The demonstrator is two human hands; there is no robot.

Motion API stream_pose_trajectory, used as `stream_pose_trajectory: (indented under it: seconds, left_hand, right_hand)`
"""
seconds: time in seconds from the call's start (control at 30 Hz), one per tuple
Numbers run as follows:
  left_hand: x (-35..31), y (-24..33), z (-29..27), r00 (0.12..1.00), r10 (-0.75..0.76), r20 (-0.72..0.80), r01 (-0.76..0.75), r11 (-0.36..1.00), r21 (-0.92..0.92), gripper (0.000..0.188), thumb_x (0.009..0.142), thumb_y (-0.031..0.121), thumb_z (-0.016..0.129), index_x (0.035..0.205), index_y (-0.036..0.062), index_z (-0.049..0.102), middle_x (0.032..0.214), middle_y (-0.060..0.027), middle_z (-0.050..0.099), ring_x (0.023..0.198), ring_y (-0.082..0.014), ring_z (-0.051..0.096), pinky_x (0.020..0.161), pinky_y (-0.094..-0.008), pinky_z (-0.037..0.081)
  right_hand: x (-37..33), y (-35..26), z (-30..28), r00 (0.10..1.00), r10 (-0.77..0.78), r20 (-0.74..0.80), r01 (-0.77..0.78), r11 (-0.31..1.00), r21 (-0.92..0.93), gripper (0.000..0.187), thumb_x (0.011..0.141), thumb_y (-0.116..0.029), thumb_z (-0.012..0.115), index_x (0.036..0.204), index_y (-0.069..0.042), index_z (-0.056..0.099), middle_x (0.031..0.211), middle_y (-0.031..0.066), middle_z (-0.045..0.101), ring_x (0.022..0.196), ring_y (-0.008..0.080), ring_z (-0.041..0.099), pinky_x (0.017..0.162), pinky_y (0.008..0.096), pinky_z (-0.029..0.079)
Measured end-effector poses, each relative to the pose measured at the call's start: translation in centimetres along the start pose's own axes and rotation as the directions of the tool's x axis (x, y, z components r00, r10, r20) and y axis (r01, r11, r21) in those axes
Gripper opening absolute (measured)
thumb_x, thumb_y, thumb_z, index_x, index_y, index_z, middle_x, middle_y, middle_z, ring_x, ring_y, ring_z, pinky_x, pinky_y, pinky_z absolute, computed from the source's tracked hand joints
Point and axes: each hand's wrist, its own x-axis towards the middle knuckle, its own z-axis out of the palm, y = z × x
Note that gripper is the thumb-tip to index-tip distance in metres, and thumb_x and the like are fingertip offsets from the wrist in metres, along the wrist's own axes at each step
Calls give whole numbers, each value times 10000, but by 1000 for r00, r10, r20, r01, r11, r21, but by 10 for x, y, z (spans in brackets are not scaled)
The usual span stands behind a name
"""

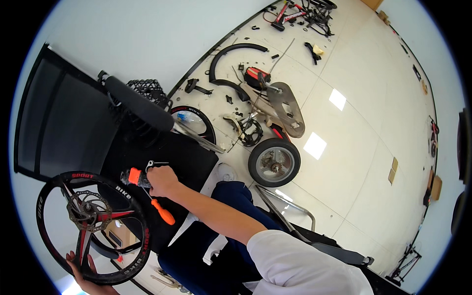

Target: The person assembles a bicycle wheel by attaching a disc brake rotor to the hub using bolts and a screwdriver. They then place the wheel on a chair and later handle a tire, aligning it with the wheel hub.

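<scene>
At the lower left, a black three-spoke bike wheel point(133, 194) with red markings and a metal brake disc point(73, 216) is held tilted up. My left hand point(87, 275) grips its lower rim, fingers behind a spoke. My right hand point(163, 181) is closed over a small group of tools on the black chair seat point(179, 156); what its fingers hold is hidden. Beside it are a small silver wrench-like tool point(150, 165), a dark piece with an orange block point(133, 175), and a screwdriver point(163, 211) with an orange handle.
A padded armrest point(140, 101) and black basket point(147, 91) stand beyond the seat. Scattered on the tiled floor are a thick-tyred wheel point(274, 163), a beige frame part point(285, 108), another wheel point(204, 123), and a red frame point(285, 14).
</scene>
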Motion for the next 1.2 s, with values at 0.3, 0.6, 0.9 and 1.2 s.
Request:
stream_pose_trajectory:
  seconds: [0.3, 0.6, 0.9, 1.2]
  left_hand:
    - [24, -32, 22, 998, -45, 37, 47, 997, -69, 447, 1027, 311, 551, 1322, -24, 531, 1304, -107, 585, 1279, -190, 525, 1105, -363, 422]
    - [85, -107, -64, 979, -196, 53, 197, 980, -14, 462, 1016, 407, 525, 1217, -8, 563, 1146, -117, 635, 1100, -233, 614, 946, -316, 519]
    - [79, -129, -66, 982, -178, -60, 183, 980, 84, 492, 993, 445, 502, 1202, 13, 610, 1047, -101, 680, 931, -221, 644, 785, -316, 500]
    - [-20, -153, -130, 911, -100, -400, 221, 937, 269, 627, 1000, 517, 380, 1388, 35, 475, 1311, -228, 573, 1118, -419, 597, 915, -573, 514]
  right_hand:
    - [7, 7, -13, 993, 119, -5, -117, 985, 128, 425, 636, -299, 776, 914, 1, 664, 849, 145, 707, 787, 308, 712, 735, 403, 583]
    - [8, 10, -10, 993, 118, -30, -114, 985, 129, 463, 637, -314, 802, 947, -2, 658, 856, 143, 709, 797, 310, 713, 736, 401, 581]
    - [24, 27, -51, 992, 110, -55, -100, 982, 159, 663, 672, -550, 807, 1022, -7, 657, 953, 184, 697, 907, 348, 702, 795, 445, 570]
    - [-110, 217, -190, 898, -41, 438, -17, 992, 128, 555, 805, -533, 722, 860, 18, 700, 781, 164, 685, 737, 281, 663, 678, 407, 530]
